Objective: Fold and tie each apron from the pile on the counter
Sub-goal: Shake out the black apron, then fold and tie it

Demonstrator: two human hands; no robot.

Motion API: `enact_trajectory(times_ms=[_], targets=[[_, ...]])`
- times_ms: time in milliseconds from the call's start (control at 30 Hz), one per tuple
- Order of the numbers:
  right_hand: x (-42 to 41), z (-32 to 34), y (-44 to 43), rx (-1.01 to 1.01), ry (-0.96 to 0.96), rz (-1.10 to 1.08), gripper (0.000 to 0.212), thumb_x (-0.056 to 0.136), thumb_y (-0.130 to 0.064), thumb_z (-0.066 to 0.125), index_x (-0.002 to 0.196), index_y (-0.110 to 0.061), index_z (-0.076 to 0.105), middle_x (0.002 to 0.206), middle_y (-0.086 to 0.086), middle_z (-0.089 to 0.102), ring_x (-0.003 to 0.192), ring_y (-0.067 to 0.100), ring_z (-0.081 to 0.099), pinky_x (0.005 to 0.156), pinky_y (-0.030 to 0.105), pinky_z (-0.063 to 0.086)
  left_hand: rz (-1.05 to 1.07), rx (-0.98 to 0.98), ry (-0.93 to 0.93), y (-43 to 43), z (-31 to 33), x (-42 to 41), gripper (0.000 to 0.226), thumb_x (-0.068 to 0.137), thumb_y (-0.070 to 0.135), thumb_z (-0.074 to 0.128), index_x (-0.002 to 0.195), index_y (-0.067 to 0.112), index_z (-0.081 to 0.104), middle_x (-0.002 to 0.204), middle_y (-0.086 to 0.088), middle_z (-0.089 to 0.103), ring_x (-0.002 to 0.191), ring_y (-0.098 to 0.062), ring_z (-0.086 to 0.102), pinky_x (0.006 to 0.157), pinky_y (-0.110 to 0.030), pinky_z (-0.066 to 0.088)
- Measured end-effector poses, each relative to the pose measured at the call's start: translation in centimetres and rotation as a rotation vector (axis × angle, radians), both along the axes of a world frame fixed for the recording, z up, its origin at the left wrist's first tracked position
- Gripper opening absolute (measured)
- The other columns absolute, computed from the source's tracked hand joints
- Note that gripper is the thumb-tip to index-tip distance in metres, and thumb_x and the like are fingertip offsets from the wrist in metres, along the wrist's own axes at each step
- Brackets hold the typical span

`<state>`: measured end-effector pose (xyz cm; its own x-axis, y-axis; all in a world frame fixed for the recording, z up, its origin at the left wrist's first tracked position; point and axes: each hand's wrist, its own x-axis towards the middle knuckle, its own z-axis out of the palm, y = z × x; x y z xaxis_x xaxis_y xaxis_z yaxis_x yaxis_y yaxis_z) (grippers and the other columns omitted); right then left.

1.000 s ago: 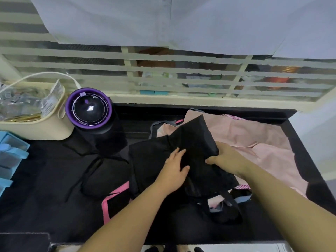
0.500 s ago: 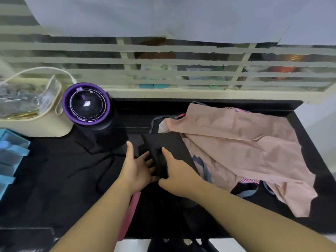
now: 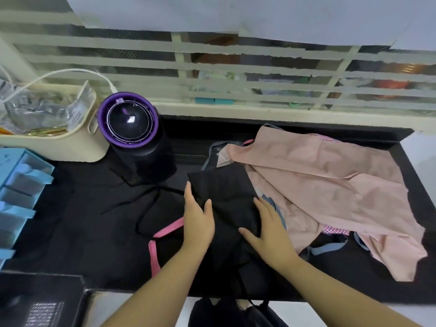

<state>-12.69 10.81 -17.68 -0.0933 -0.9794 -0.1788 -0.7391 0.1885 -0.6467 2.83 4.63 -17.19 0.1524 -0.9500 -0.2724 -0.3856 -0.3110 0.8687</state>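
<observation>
Soft daylight filters through the slatted window (image 3: 236,74), the black counter (image 3: 59,232) swallows detail, and the edges bow and smear.

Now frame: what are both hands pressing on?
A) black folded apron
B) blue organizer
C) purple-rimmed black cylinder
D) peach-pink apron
A: the left hand and the right hand both lie flat, fingers straight, on the black folded apron. The peach-pink apron lies untouched to the right.
</observation>
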Motion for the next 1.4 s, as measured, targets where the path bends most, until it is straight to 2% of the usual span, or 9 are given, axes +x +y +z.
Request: enact_trajectory(times_ms=[100,200,367,600,700,900,1033,1200,1400], targets=[[-0.5,0.7,-1.3,0.041,-0.282,-0.179,0.067,0.077,-0.027,0.077,0.134,-0.023,0.043,0.127,-0.005,0.053,0.118,0.01,0.05,0.103,0.028,0.041,-0.24,-0.287,-0.524,1.3,-1.1,0.3,0.073,0.088,0.015,0.065,0.15,0.02,0.027,0.145,-0.016,0.03,0.125,-0.032,0.045,0.095,-0.037,0.047],[-1.1,1.7,-3.0,0.202,-0.392,-0.276,0.043,0.076,-0.023,0.078,0.111,-0.021,0.055,0.104,-0.007,0.064,0.097,0.011,0.062,0.085,0.024,0.051,-0.466,-0.179,-0.814,2.0,-3.4,1.2,0.058,0.087,0.037,0.058,0.14,0.018,0.047,0.146,-0.018,0.037,0.124,-0.04,0.049,0.098,-0.059,0.04],[-1.1,2.9,-5.0,0.416,-0.389,-0.132,0.026,0.075,-0.026,0.08,0.094,-0.022,0.063,0.086,-0.012,0.065,0.079,0.002,0.062,0.063,0.009,0.048,-0.594,0.018,-0.903,1.7,-3.7,1.5,0.071,0.088,0.062,-0.001,0.15,0.029,-0.01,0.16,-0.009,-0.015,0.148,-0.031,-0.005,0.112,-0.058,-0.007],[-1.2,7.0,-7.3,0.483,-0.24,0.104,0.022,0.075,-0.016,0.077,0.096,-0.019,0.07,0.093,-0.002,0.072,0.09,0.015,0.066,0.087,0.03,0.052,-0.416,-0.001,-0.559,-0.9,1.5,2.0,0.092,0.09,0.054,0.051,0.15,0.03,-0.013,0.157,0.002,-0.024,0.144,-0.023,-0.022,0.113,-0.058,-0.01],[-1.7,12.3,-8.7,0.388,-0.051,0.314,0.019,0.078,-0.016,0.074,0.094,-0.015,0.065,0.088,-0.006,0.069,0.083,0.012,0.064,0.081,0.027,0.05,-0.471,-0.283,-0.56,-4.8,7.3,3.0,0.102,0.084,0.045,0.064,0.149,0.032,-0.013,0.158,0.004,-0.018,0.145,-0.021,-0.018,0.113,-0.054,-0.011],[-1.7,22.1,-11.7,0.009,0.516,0.418,0.014,0.084,-0.021,0.063,0.098,-0.022,0.062,0.084,-0.003,0.06,0.081,0.019,0.056,0.066,0.03,0.045,-0.855,-0.631,-1.219,-11.4,20.1,1.2,0.067,0.087,0.045,0.061,0.145,0.035,0.027,0.149,0.008,0.033,0.144,-0.018,0.018,0.108,-0.063,-0.013],[-3.1,25.5,-13.6,-0.545,0.887,0.264,0.013,0.078,-0.012,0.064,0.083,-0.023,0.062,0.068,0.0,0.054,0.067,0.026,0.048,0.058,0.028,0.028,-0.736,-0.869,-1.276,-12.4,25.3,-0.4,0.024,0.09,0.026,0.058,0.113,0.022,0.054,0.108,0.001,0.06,0.099,-0.023,0.06,0.116,-0.053,0.002],[-6.1,24.0,-13.4,-1.082,0.99,0.134,0.027,0.072,-0.001,0.062,0.091,-0.018,0.071,0.074,0.001,0.066,0.067,0.027,0.055,0.071,0.035,0.027,-0.481,-1.362,-1.053,-11.5,22.0,0.1,0.018,0.079,0.002,0.055,0.093,0.012,0.063,0.085,-0.009,0.059,0.066,-0.028,0.057,0.104,-0.04,0.037],[-6.5,9.4,-4.7,-0.835,0.955,0.499,0.02,0.076,-0.005,0.064,0.091,-0.015,0.073,0.073,0.001,0.061,0.061,0.024,0.053,0.07,0.037,0.032,-0.899,-1.116,-0.844,-2.6,6.8,2.1,0.017,0.076,0.001,0.063,0.088,0.013,0.067,0.081,-0.002,0.059,0.069,-0.018,0.061,0.096,-0.032,0.05]])
